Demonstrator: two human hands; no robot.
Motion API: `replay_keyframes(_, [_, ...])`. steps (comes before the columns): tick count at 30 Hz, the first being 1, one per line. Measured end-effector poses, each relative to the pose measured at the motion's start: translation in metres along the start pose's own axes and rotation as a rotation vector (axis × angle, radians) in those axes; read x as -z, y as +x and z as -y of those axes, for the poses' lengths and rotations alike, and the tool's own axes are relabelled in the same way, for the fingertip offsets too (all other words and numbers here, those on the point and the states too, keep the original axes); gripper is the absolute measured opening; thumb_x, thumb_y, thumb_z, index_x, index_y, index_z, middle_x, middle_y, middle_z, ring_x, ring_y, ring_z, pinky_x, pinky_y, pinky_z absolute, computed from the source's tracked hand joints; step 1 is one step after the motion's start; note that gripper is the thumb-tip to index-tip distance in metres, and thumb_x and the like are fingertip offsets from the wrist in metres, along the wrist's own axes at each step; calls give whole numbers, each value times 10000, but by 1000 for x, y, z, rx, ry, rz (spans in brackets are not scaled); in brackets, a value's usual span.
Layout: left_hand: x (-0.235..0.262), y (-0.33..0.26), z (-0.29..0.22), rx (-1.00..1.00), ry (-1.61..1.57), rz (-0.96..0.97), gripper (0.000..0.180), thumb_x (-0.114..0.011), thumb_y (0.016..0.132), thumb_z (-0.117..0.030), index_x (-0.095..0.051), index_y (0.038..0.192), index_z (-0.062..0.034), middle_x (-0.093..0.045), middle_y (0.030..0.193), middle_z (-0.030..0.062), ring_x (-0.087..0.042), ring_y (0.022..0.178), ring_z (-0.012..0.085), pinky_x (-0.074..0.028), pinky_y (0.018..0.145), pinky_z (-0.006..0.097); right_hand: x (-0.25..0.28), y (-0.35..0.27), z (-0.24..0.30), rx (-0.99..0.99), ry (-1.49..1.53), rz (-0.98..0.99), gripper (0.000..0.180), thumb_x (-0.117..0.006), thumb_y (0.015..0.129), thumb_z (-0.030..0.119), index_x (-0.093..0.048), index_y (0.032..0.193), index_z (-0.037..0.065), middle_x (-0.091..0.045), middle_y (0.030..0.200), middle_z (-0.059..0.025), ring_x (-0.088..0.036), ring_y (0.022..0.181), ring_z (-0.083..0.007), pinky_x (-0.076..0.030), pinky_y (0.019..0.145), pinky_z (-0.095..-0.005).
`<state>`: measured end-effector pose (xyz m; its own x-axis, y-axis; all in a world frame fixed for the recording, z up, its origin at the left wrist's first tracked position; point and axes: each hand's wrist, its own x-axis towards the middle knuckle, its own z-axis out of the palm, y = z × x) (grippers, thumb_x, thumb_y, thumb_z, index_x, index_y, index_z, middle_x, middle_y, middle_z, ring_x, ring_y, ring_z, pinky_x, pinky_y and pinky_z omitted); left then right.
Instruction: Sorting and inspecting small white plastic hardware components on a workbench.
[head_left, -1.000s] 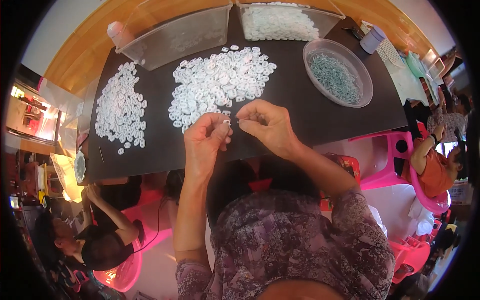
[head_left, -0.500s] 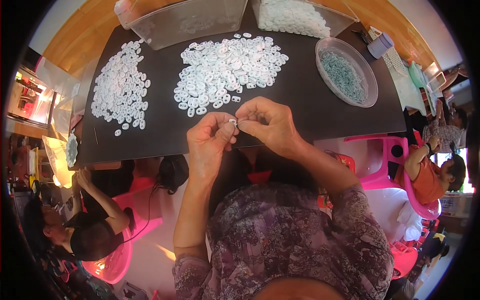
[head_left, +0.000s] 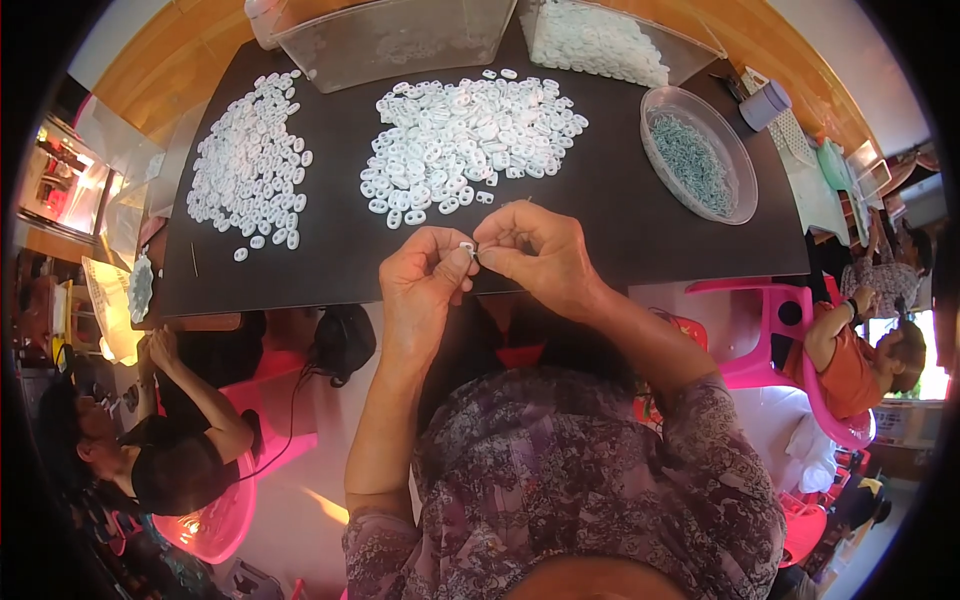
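Above the table's near edge, my left hand (head_left: 422,288) pinches a small white plastic piece with holes (head_left: 466,246) between thumb and fingertips. My right hand (head_left: 545,252) meets it from the right, thumb and fingers pressed together against the piece; whatever tiny thing they grip is hidden by the fingertips. Just beyond my hands lies a large pile of white two-holed oval pieces (head_left: 465,140), with a loose piece (head_left: 485,197) at its near edge. A second pile of such pieces (head_left: 245,165) spreads at the left.
A round clear bowl (head_left: 743,195) of small greyish metal parts (head_left: 690,160) stands at right. Behind are a translucent bin (head_left: 400,50) and another bin holding white pieces (head_left: 600,45). A lidded cup (head_left: 765,105) stands far right. Other people sit at left and right.
The whole view has shifted slightly, so the table and piles appear a little higher and further right. My hands stay together at the white piece, with barely any finger movement.
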<state>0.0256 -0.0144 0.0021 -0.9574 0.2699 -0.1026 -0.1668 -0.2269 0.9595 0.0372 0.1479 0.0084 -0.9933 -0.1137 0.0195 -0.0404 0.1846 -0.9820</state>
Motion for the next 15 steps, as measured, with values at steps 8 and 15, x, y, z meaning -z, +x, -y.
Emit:
replay_keyframes(8, [3, -1, 3, -2, 27, -8, 70, -587, 867, -70, -603, 891, -6, -598, 733, 23, -509, 602, 64, -377, 514, 180, -3, 1, -4, -2, 18, 19, 160, -629, 809, -1, -590, 962, -24, -620, 870, -41, -581, 799, -71, -484, 710, -224])
replay_keyframes(15, [5, -3, 4, -4, 19, -8, 63, -581, 868, -68, -602, 881, -11, -593, 724, 18, -505, 597, 63, -373, 511, 179, -9, 1, -10, 101, 42, -35, 101, -631, 805, 21, -597, 899, 2, -537, 698, 39, -449, 597, -6, -383, 519, -177])
